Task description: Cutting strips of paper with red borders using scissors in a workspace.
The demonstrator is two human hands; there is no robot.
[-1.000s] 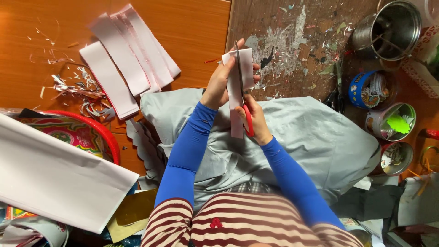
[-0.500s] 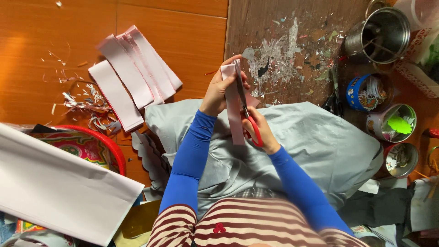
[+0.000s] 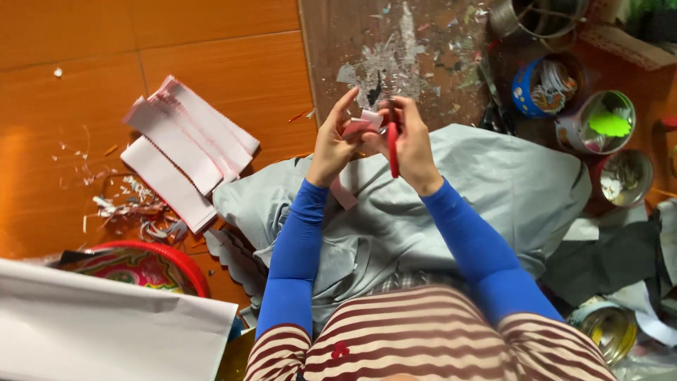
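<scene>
Orange wooden floor (image 3: 211, 42), littered with paper shavings. Over a grey cloth (image 3: 493, 183) spread on the lap, the folded strip of pale pink paper (image 3: 356, 127) is now bunched short between both hands, where a second ago it stood tall. The left hand (image 3: 335, 144) pinches it, fingers closed. The right hand (image 3: 412, 144) has its grip wrapped round red-handled scissors (image 3: 393, 144), now upright at the strip. Further left lies a stack of cut pink-white strips (image 3: 183, 159); open tins (image 3: 599, 123) stand right.
</scene>
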